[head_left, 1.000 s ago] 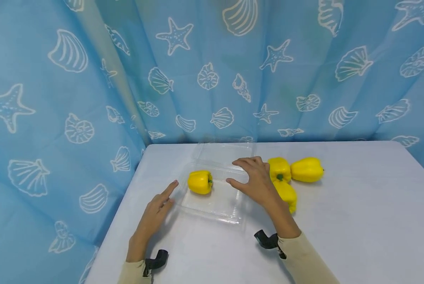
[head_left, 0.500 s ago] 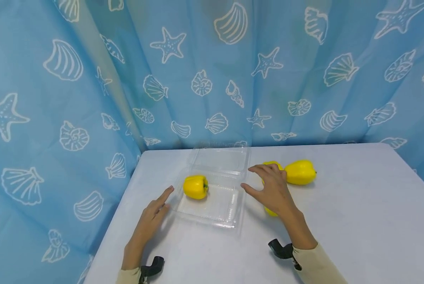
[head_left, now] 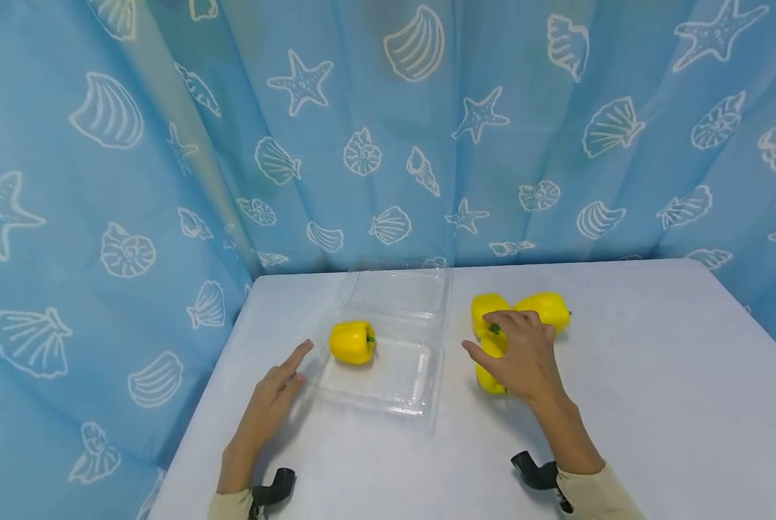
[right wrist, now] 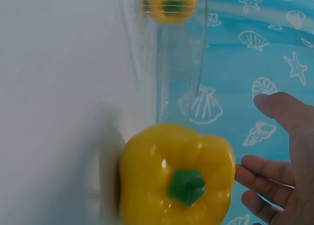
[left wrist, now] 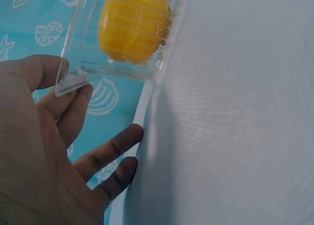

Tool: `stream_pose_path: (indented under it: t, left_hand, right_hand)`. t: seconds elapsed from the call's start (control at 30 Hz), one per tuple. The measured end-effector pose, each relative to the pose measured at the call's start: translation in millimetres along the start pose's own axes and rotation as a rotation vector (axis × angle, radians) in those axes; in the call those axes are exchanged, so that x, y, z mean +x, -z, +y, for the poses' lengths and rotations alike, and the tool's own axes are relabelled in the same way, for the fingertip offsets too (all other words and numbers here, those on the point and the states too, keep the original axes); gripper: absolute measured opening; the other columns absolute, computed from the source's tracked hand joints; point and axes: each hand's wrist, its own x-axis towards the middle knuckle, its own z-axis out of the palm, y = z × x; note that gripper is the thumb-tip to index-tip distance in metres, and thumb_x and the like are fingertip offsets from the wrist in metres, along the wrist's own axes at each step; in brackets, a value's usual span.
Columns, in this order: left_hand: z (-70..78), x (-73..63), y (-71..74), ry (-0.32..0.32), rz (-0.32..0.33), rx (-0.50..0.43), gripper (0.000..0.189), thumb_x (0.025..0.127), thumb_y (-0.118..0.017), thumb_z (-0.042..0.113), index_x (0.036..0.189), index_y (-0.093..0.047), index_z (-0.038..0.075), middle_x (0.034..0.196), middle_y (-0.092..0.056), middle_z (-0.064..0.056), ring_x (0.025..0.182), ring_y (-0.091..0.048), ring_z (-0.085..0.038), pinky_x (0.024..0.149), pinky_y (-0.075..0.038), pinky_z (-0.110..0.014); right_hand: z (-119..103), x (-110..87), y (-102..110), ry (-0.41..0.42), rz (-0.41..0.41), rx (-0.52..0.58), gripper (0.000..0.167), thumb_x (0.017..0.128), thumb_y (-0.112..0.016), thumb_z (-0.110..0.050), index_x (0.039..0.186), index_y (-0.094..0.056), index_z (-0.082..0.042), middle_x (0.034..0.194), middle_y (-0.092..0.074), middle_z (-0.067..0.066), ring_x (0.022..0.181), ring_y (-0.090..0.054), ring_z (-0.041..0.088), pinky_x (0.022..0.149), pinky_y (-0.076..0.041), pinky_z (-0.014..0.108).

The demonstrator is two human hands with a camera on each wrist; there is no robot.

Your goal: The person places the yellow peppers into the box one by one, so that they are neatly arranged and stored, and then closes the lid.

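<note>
A clear plastic clamshell container point(head_left: 378, 383) lies with its lid point(head_left: 394, 289) folded back, and one yellow bell pepper point(head_left: 352, 342) sits inside at its left. My left hand point(head_left: 266, 404) pinches the container's left rim between thumb and fingers, as the left wrist view shows. Three more yellow bell peppers are grouped to the right: a near one point(head_left: 490, 377), one behind it point(head_left: 487, 309) and another at the right point(head_left: 547, 307). Over this group hovers my right hand point(head_left: 527, 354), thumb and fingers spread, holding nothing. The right wrist view has a green-stemmed pepper point(right wrist: 171, 151) beside the fingertips.
The white-covered table point(head_left: 648, 404) extends to the right of the peppers. A blue curtain point(head_left: 336, 180) with white shell and starfish prints hangs behind the table and along its left side.
My right hand has moved right, from over the container's right side to the loose peppers. The left hand keeps its place at the rim, and the head view has shifted slightly.
</note>
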Motion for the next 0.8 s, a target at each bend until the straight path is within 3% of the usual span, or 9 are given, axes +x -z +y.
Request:
stream_pose_path:
  t: [0.23, 0.63, 0.8]
  left_hand:
    - [4.2, 1.6, 0.7, 0.043, -0.019, 0.018, 0.05, 0.106, -0.049, 0.023, 0.155, -0.04, 0.027, 0.156, -0.041, 0.003, 0.109, -0.057, -0.026, 0.096, -0.046, -0.054]
    - [4.2, -0.6, 1.5, 0.008, -0.022, 0.002, 0.052, 0.105, -0.05, 0.017, 0.156, -0.039, 0.022, 0.157, -0.04, 0.0, 0.107, -0.057, -0.026, 0.096, -0.045, -0.054]
    - [4.9, 1.3, 2.2, 0.025, -0.024, 0.001, 0.051, 0.106, -0.049, 0.02, 0.156, -0.039, 0.025, 0.157, -0.04, 0.002, 0.113, -0.057, -0.03, 0.098, -0.044, -0.056]
  right_hand:
    - [8, -7.7, 3, -0.028, 0.029, -0.01, 0.056, 0.082, -0.078, -0.047, 0.12, -0.068, -0.007, 0.122, -0.065, 0.015, 0.115, -0.045, 0.036, 0.085, -0.027, 0.055]
    - [17, -23.3, 6, -0.081, 0.077, -0.003, 0.055, 0.082, -0.078, -0.047, 0.114, -0.066, -0.003, 0.119, -0.065, 0.017, 0.113, -0.044, 0.036, 0.082, -0.026, 0.054]
    - [19, -30.9, 6, -0.118, 0.08, 0.022, 0.056, 0.082, -0.078, -0.047, 0.113, -0.067, -0.002, 0.115, -0.065, 0.016, 0.113, -0.043, 0.036, 0.082, -0.025, 0.056]
